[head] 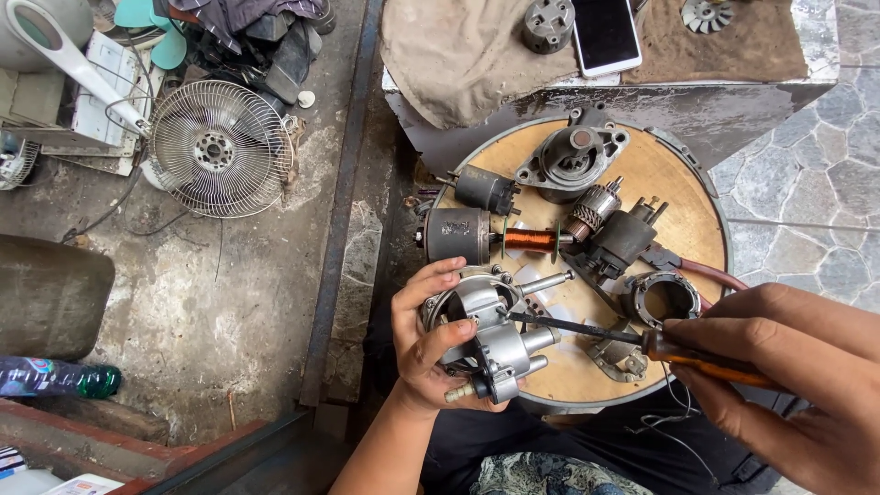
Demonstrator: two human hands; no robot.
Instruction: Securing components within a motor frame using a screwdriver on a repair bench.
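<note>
My left hand (423,344) grips a silver metal motor housing (490,335) with a protruding shaft, held over the near edge of a round wooden board (674,188). My right hand (788,367) holds a screwdriver (623,336) by its orange-brown handle. The dark blade points left and its tip touches the housing. Both hands are at the bottom of the head view.
On the board lie a dark cylinder with a copper coil (495,236), an armature (591,211), a grey end casing (573,160) and a ring part (660,298). A phone (605,35) rests on the bench behind. A fan grille (220,147) lies on the concrete floor to the left.
</note>
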